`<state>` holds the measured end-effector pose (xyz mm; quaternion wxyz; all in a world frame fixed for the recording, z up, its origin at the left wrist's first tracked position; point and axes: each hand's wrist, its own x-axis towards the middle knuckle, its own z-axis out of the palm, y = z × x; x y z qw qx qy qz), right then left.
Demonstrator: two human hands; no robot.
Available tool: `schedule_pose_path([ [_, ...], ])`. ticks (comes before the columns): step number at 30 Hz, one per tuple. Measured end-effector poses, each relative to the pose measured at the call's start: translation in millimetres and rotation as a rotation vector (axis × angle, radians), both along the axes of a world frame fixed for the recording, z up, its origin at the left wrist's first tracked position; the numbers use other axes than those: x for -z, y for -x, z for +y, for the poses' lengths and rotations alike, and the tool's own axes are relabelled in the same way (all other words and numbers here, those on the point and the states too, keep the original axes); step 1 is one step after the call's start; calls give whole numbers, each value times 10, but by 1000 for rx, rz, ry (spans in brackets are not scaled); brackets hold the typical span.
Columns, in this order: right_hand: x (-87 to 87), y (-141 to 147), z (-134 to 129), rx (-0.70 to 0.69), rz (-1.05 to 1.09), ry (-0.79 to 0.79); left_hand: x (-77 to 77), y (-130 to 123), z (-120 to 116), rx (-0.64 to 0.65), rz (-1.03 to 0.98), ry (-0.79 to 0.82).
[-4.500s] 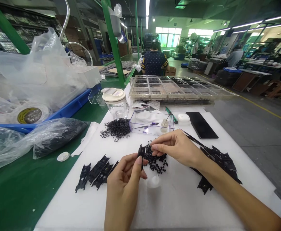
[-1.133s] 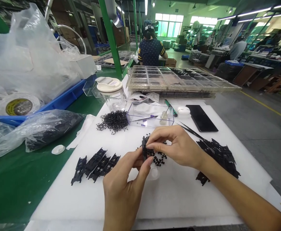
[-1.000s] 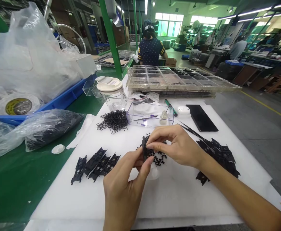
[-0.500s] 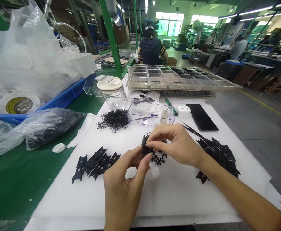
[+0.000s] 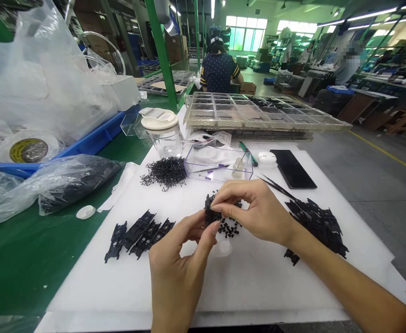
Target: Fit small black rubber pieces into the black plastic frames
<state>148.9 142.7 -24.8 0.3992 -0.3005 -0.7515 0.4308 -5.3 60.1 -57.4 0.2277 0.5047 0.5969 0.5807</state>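
Fingers of the left hand (image 5: pixel 182 254) grip a narrow, upright black plastic part (image 5: pixel 207 212) in front of the clear, purple-edged plastic box (image 5: pixel 220 179). The right hand (image 5: pixel 253 210) pinches thumb and forefinger together against that part; whether they hold anything tiny, I cannot tell. Small black pieces (image 5: pixel 230 227) lie before the box, thin bent black clips (image 5: pixel 166 172) at its left.

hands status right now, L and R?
Left hand: closed, holding a thin black plastic part between thumb and fingers.
Right hand: pinched closed at that part; whether it holds anything cannot be told.
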Motion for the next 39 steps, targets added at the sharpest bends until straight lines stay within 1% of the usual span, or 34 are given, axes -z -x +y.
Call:
schedule_pose_path([
  [4, 12, 4, -16, 0, 9, -48, -10, -1, -3, -1, 27, -9],
  [7, 21, 14, -11, -6, 27, -31, -23, -11, -11, 7, 2, -15],
  [9, 27, 23, 3, -8, 53, 51, -41, -21, -16, 1, -33, 5],
  [12, 37, 29, 36, -42, 106, 264, -79, -26, -18, -35, -96, 78],
  [14, 45, 26, 56, -67, 135, 358, -97, -13, -14, -39, -143, 123],
  [18, 71, 30, 62, -62, 138, 398, -81, 38, 0, 17, -213, 140],
  [21, 91, 56, 46, -66, 98, 412, -40, 77, 1, 68, -218, 144],
  [24, 65, 63, 37, -70, 88, 419, -20, 95, -7, 100, -221, 154],
  [26, 9, 27, 49, -31, 86, 391, -34, 91, -14, 82, -247, 158],
  [28, -64, -55, 78, 46, 43, 306, -62, 79, -19, 35, -289, 151],
  [30, -121, -169, 123, 126, -95, 186, -88, 68, -21, -1, -322, 145],
  [32, -134, -283, 176, 168, -317, 86, -104, 64, -19, -4, -342, 143],
  [34, -97, -359, 223, 175, -530, 12, -107, 68, -15, 4, -354, 150],
  [35, -64, -376, 242, 181, -602, -24, -105, 70, -13, 7, -360, 152],
  [37, 10, -369, 263, 182, -676, -80, -100, 72, -9, 4, -370, 152],
  [39, 68, -324, 264, 159, -699, -100, -96, 72, -7, -2, -376, 150],
])
